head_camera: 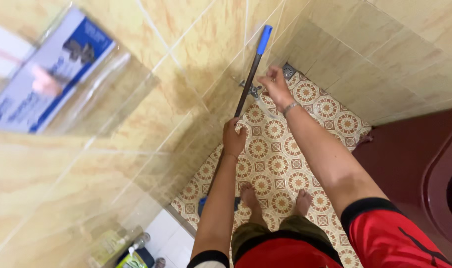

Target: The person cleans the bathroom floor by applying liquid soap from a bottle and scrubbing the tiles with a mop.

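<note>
- The left hand (234, 137) is stretched straight down and forward, fingers wrapped tight round the dark pole of a mop (245, 87), roughly halfway along it.
- The mop is leaned against the tiled wall (186, 44), its blue end cap pointing up and its blue head (206, 203) set down on the patterned floor (310, 119) right by the wall's bottom edge, next to the feet.
- The right hand (274, 82) is reached further out, arm nearly straight, a metal bracelet (290, 108) seen on the wrist. The fingers are curled in at a metal wall tap (252, 89); whether it's actually being pinched or just touched can't be made out, too small.
- Count-wise: one mop, one tap, one floor drain (289, 71) in the far corner of the floor, two bare feet.
- A dark red tub (447, 173) is seen at the right edge, and a couple of bottles (131, 250) by the bottom edge on the left.
- A clear plastic sheet with a blue card (47, 74) is hung on the wall top left, blurred.
</note>
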